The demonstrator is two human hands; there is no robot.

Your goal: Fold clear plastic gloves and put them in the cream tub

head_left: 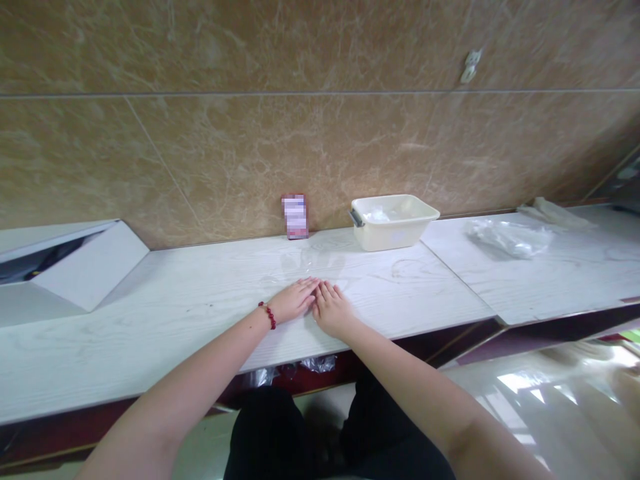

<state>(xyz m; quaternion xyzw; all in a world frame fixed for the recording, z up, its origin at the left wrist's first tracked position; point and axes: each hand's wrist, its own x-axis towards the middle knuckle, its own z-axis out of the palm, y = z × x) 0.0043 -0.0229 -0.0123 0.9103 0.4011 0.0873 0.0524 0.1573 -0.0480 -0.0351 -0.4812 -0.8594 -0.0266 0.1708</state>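
Both hands lie palm down, side by side, on the white wood-grain counter (pixel 200 287). My left hand (pixel 294 300) has its fingers stretched out, and a red bead bracelet (pixel 271 316) circles that wrist. Close against its fingertips rests my right hand (pixel 333 310), also flat with the fingers extended. Just beyond the fingers, something clear and thin (pixel 307 261), perhaps plastic film, seems to lie on the counter; its kind is hard to make out. Neither hand grips anything.
A phone-like upright thing (pixel 296 217) with a blurred face leans on the marbled wall (pixel 250 147). Right of it stands a cream plastic bin (pixel 390 233) with clear plastic inside. Farther right lie clear plastic bags (pixel 515 239). An angled white box (pixel 95 267) stands at left.
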